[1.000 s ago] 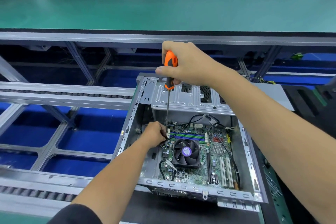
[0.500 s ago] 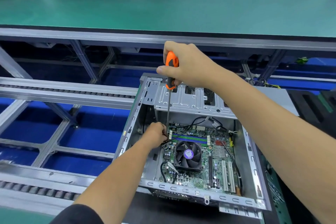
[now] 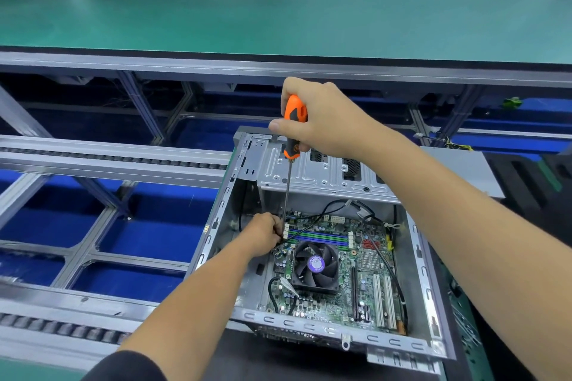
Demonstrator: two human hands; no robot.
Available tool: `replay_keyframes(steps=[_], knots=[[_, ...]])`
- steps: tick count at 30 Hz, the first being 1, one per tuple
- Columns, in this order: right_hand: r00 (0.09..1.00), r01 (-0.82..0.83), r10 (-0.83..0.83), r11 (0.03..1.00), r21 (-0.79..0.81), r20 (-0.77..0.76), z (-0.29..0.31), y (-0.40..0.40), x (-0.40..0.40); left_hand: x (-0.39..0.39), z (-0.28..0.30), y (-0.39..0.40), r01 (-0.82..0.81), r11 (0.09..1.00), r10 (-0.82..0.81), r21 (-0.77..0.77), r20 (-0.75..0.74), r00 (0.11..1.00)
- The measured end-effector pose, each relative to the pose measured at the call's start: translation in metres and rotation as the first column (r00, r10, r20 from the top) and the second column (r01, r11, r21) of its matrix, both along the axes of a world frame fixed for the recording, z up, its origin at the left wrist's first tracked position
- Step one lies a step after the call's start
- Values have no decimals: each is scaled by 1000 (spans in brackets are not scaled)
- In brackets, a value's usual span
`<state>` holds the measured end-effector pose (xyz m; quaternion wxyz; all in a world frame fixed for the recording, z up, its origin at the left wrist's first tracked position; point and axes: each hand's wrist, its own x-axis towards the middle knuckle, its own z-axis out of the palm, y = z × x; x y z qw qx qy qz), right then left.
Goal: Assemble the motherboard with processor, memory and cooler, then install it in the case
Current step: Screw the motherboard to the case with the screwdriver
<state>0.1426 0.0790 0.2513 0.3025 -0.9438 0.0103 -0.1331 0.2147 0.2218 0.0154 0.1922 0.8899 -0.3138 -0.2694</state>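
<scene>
An open grey metal case (image 3: 418,250) lies on its side with the green motherboard (image 3: 368,297) inside it. A black cooler fan (image 3: 314,266) with a purple label sits on the board, below the blue and green memory slots (image 3: 318,238). My right hand (image 3: 325,117) grips the orange and black handle of a screwdriver (image 3: 292,127), held upright with its long shaft reaching down to the board's upper left corner. My left hand (image 3: 264,233) is curled at the shaft's tip, pinching it near a black cable.
A drive cage (image 3: 312,173) spans the case's far end. Black cables (image 3: 380,254) cross the board. A roller conveyor (image 3: 108,161) runs to the left, a green bench top (image 3: 278,18) lies beyond, and a grey unit (image 3: 464,170) sits to the right.
Both hands and the screwdriver keep their places at the board's corner; only the view has shifted slightly.
</scene>
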Motion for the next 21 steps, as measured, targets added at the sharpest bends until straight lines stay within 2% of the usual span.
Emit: replay_keyframes(steps=[15, 21], knots=[[999, 33, -34, 999, 41, 25, 10, -10, -8, 2, -4, -1, -77, 996, 73, -44, -80, 994], [998, 47, -49, 997, 65, 27, 7, -10, -10, 1, -4, -1, -128, 991, 126, -30, -57, 990]])
